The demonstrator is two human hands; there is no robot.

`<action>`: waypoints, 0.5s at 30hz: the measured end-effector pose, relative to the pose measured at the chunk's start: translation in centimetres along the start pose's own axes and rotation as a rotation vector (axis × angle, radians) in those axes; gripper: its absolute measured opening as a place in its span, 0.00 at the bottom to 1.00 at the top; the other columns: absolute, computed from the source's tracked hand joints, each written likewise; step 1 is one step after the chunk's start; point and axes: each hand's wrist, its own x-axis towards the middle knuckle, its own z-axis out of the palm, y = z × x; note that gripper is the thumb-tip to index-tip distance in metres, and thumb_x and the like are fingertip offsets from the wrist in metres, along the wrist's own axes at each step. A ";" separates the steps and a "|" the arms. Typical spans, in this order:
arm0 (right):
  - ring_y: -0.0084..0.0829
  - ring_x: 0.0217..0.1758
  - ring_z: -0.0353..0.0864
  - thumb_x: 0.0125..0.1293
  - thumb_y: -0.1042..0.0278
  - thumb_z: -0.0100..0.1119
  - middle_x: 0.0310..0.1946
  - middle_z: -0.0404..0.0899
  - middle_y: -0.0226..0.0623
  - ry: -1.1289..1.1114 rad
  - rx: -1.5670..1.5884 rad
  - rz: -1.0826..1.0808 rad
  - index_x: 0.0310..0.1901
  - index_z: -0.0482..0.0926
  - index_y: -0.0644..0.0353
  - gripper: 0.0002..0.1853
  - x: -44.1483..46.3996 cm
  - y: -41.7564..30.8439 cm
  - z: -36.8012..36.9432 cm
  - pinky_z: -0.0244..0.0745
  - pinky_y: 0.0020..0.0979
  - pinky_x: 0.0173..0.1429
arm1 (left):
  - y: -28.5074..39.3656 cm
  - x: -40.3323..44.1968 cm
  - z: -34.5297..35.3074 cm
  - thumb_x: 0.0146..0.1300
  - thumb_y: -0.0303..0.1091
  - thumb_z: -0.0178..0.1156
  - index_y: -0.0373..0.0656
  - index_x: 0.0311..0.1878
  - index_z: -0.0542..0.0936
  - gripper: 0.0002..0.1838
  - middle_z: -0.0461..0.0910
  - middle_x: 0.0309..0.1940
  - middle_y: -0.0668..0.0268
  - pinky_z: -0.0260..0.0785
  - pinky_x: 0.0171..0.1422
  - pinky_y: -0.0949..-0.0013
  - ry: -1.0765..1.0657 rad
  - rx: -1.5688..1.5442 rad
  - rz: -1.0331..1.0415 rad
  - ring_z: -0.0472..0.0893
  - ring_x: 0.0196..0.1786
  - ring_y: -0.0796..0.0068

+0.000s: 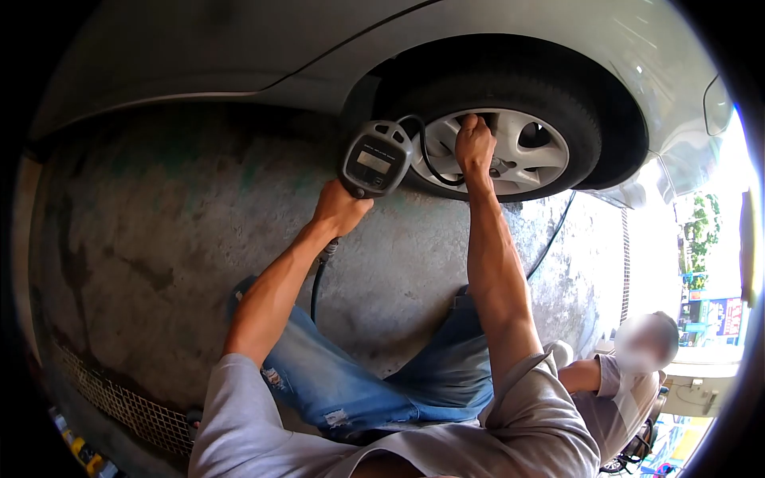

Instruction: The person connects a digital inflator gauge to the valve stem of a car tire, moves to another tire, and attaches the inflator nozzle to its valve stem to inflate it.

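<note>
My left hand (341, 209) is wrapped round the handle of a digital tire inflator gauge (374, 162), its grey display facing up toward me. A black hose (424, 147) curves from the gauge's top to the wheel. At the silver alloy rim (544, 159), my right hand (475, 146) is closed with its fingers at the upper spokes. What those fingers grip is hidden, and the hose's far end cannot be made out. The black tire (586, 127) surrounds the rim. Below my left hand, an air line (319, 279) joins the gauge handle.
The silver car body (239, 48) spans the top of the view. Another hose (554, 235) runs over the concrete floor (159, 215) to the right of my arm. A person (617, 390) is close by at lower right. Floor grates (127, 402) lie at lower left.
</note>
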 end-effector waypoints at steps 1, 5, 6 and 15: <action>0.74 0.55 0.75 0.76 0.51 0.33 0.46 0.80 0.70 -0.006 0.008 -0.006 0.46 0.81 0.66 0.29 0.0 0.1 0.0 0.70 0.59 0.61 | -0.1 0.0 0.0 0.54 0.33 0.62 0.38 0.35 0.84 0.09 0.86 0.30 0.53 0.75 0.43 0.56 -0.007 0.005 -0.002 0.86 0.38 0.55; 0.74 0.55 0.75 0.76 0.51 0.33 0.46 0.80 0.70 0.004 -0.012 0.012 0.45 0.82 0.67 0.29 -0.1 -0.2 -0.1 0.70 0.59 0.62 | -0.1 0.0 -0.1 0.55 0.34 0.62 0.39 0.36 0.84 0.10 0.87 0.32 0.53 0.75 0.45 0.56 -0.022 0.006 -0.023 0.86 0.39 0.54; 0.74 0.55 0.75 0.76 0.51 0.32 0.46 0.80 0.70 0.008 -0.014 0.022 0.45 0.82 0.67 0.29 -0.1 -0.3 -0.1 0.70 0.59 0.62 | 0.0 0.0 -0.2 0.55 0.35 0.62 0.39 0.37 0.84 0.10 0.87 0.33 0.53 0.75 0.45 0.55 -0.022 0.002 -0.030 0.86 0.40 0.54; 0.74 0.56 0.75 0.75 0.51 0.33 0.46 0.80 0.70 0.010 0.000 0.013 0.45 0.82 0.67 0.29 0.0 -0.1 0.0 0.70 0.58 0.62 | -0.1 -0.1 -0.1 0.54 0.34 0.62 0.39 0.38 0.84 0.11 0.87 0.34 0.52 0.76 0.47 0.56 -0.006 0.016 -0.014 0.87 0.42 0.53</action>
